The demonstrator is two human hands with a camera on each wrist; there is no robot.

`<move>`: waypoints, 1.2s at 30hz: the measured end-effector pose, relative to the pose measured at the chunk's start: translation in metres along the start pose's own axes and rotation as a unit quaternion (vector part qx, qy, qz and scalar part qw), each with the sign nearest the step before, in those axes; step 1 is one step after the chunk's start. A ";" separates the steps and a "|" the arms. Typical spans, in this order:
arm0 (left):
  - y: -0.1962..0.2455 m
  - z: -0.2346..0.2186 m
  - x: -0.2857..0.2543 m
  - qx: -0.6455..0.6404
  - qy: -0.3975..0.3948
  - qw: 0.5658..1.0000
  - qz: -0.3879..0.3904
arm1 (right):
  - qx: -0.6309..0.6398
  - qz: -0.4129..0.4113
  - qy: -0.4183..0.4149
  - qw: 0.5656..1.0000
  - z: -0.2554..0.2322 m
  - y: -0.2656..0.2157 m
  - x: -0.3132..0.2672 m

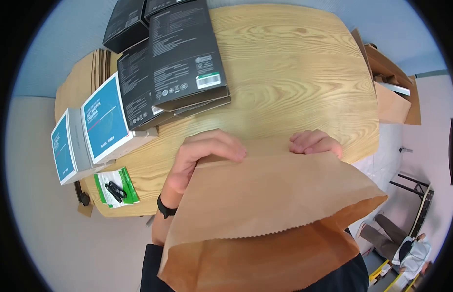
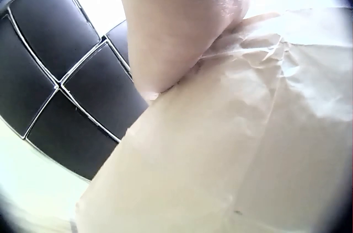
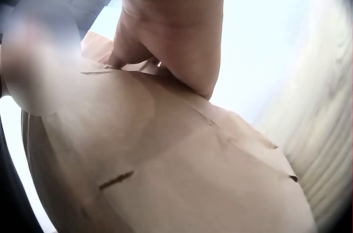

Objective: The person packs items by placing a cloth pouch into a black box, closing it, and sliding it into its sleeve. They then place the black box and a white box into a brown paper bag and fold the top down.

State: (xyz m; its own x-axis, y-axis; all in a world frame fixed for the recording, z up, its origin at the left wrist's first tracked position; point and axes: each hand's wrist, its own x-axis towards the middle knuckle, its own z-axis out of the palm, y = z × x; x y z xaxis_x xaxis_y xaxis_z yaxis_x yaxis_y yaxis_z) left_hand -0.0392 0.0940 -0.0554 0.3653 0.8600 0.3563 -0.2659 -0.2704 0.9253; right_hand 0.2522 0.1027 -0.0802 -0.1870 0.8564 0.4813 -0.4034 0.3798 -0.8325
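Observation:
A brown paper bag lies across the front of the body in the head view, its zigzag-edged mouth gaping toward the wearer. My left hand grips its far end on the left, fingers bent over the paper and the thumb hidden. At the right of that same end, my right hand holds the paper with curled fingers. Creased paper fills much of the left wrist view, under the left hand. In the right wrist view, the bag's folded end spreads below the right hand.
Black printed boxes are stacked at the back left of the wooden table. Beside them stand white-and-blue boxes and a green-white packet with a black cable. An open carton is beyond the right edge; a person is farther off.

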 end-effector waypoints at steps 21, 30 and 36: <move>0.044 0.005 -0.064 -0.090 0.166 0.981 0.046 | 0.107 -0.030 -0.116 0.987 -0.021 0.020 -0.003; 0.054 0.007 -0.053 0.017 0.120 0.987 0.107 | 0.127 0.052 0.041 0.990 0.018 0.017 0.085; 0.070 0.031 -0.055 0.062 0.223 0.973 0.022 | 0.057 0.133 0.218 0.965 0.025 -0.010 0.123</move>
State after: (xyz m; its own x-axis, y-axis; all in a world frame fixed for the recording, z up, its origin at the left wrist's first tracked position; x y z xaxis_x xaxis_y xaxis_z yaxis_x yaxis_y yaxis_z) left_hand -0.0500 0.0146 -0.0059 -0.0755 0.9411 0.3297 -0.1528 -0.3377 0.9288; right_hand 0.2113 0.1954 -0.0064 0.0875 0.9936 0.0717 -0.4938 0.1058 -0.8631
